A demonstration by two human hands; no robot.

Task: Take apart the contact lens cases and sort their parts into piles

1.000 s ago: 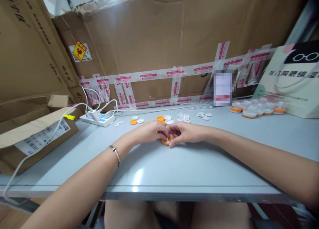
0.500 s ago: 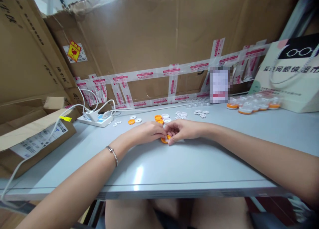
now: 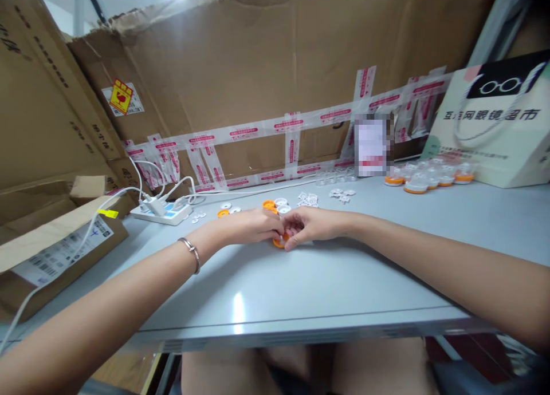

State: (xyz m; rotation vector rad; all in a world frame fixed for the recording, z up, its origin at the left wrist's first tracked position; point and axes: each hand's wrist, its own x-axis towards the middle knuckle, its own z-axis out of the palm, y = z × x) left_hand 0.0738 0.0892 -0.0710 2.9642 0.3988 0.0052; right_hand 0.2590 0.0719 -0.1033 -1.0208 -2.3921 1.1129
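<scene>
The orange cap (image 3: 279,244) is near the middle of the tabletop (image 3: 326,286), with wide room from it to the front edge. White bits (image 3: 308,200) lie nearer the back edge. Both arms reach in over the front edge. The right hand (image 3: 313,224) pinches the cap's side. The left hand (image 3: 260,225) bends palm down, fingertips at the cap; I cannot tell if they pinch anything.

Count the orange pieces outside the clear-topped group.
4: one piece at the right hand, two pieces beyond the left hand, another piece farther left, beside white discs. Hands may hide more.
</scene>
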